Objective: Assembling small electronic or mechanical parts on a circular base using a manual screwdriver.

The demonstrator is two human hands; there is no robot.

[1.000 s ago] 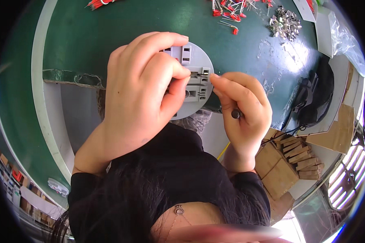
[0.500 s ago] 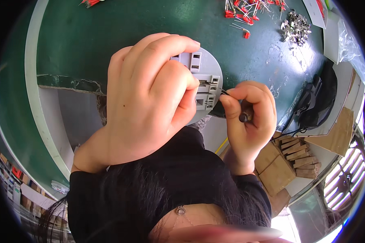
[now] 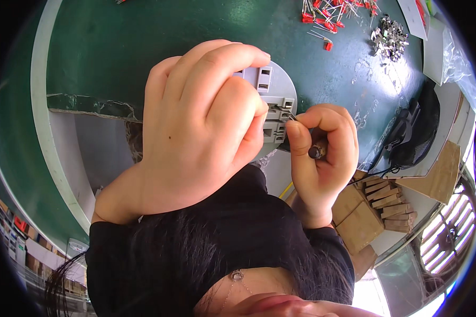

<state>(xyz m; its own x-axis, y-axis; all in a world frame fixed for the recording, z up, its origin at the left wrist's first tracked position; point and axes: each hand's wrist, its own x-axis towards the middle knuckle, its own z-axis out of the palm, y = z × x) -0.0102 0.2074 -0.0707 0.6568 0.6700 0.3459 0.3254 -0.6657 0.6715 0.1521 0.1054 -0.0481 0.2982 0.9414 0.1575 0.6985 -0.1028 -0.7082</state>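
A round grey plastic housing [image 3: 283,79] with raised slotted blocks lies at the table's front edge, partly under my left hand [image 3: 206,105]. My left thumb and index finger are pinched together over its middle slot, and the other fingers arch over its far side. What that pinch holds is hidden. Close on the right, my right hand [image 3: 328,142] pinches a small thin metal piece [image 3: 292,116] between thumb and index finger, its tip at the slotted block. A dark rod-like tool end [image 3: 316,152] shows inside the curled fingers of the same hand.
Red components with long wire leads [image 3: 328,21] lie at the back of the green table [image 3: 106,47]. A pile of small metal clips [image 3: 390,38] sits beside them. To the right are a black bag [image 3: 418,127] and cardboard pieces [image 3: 359,222].
My right hand has moved slightly left, bringing the metal piece from the housing's rim onto the slotted block. My left hand and the housing appear shifted slightly right in view.
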